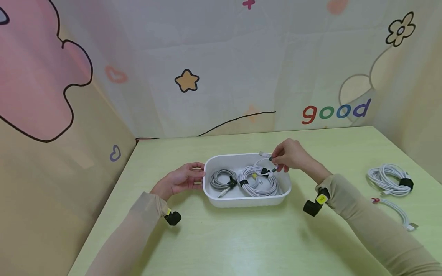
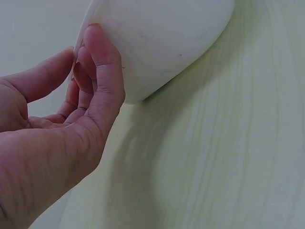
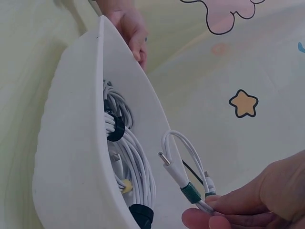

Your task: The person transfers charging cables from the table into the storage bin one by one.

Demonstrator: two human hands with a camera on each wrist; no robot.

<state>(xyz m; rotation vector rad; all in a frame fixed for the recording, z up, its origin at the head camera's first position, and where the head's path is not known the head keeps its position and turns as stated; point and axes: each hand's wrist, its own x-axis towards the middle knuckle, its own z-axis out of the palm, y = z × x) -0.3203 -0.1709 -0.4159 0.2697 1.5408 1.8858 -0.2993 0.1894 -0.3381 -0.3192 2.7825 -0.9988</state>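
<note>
A white plastic bin (image 1: 238, 202) stands on the table. My left hand (image 1: 183, 177) pinches the rim at its left end, thumb on one side and fingers on the other. Above the bin's right end, my right hand (image 1: 291, 155) pinches a short white USB cable (image 3: 177, 172), looped, with a green tie near its plug. Inside the bin lie a coiled grey cable (image 1: 215, 181) with a black strap, at the left, and a larger coiled white cable (image 1: 272, 188) beside it. A yellow tie (image 3: 126, 185) shows within the white coil.
To the right on the table (image 1: 221, 241) lies another coiled white cable (image 1: 377, 179) with a black strap. Nearer me is a short white cable (image 1: 399, 211) with a red tie at one end. A printed cloth backdrop (image 1: 228, 84) rises behind the table.
</note>
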